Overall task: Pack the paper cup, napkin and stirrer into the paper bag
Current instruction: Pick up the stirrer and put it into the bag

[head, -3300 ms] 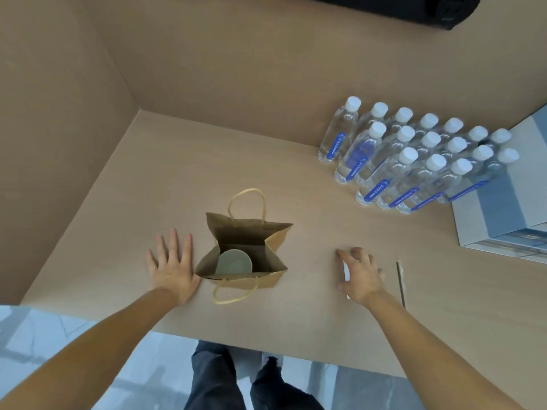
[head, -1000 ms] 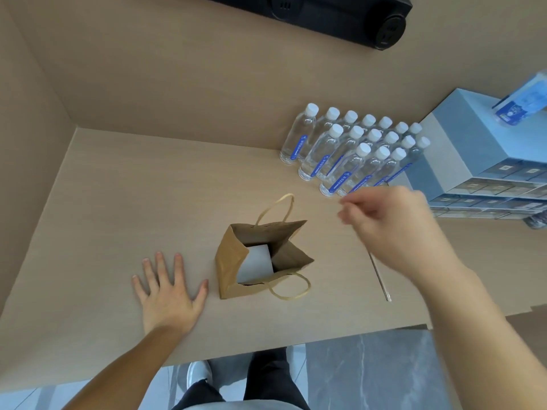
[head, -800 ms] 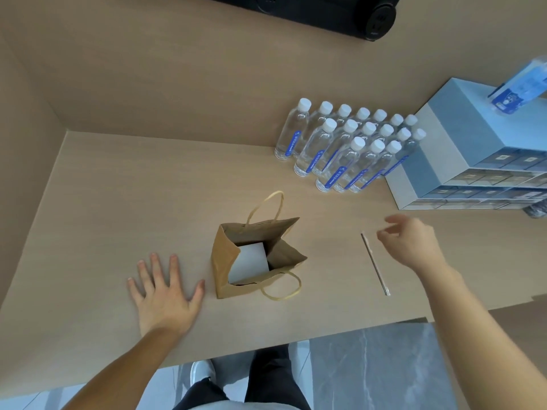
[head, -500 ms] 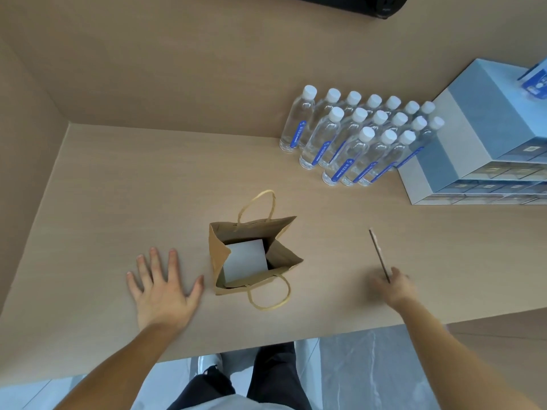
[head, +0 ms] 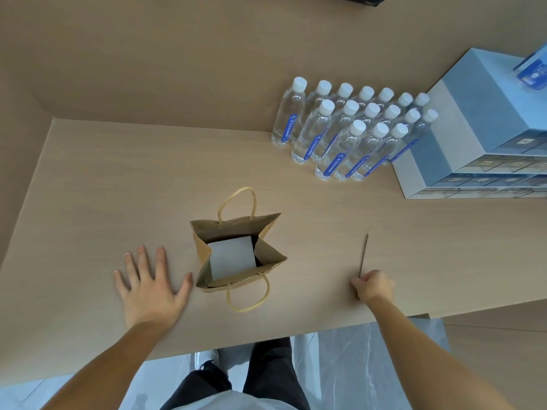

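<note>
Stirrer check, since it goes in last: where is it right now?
In the head view the stirrer lies on the table, right of the paper bag, its near end in the right hand.

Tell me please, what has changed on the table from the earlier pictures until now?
A white napkin now lies in the paper bag, covering the cup that showed before. The right hand left the napkin spot, swung up, then came down and closed on the near end of the stirrer; whether it is lifted is unclear. The left hand stayed flat beside the bag. The water bottles and blue boxes stayed.
</note>
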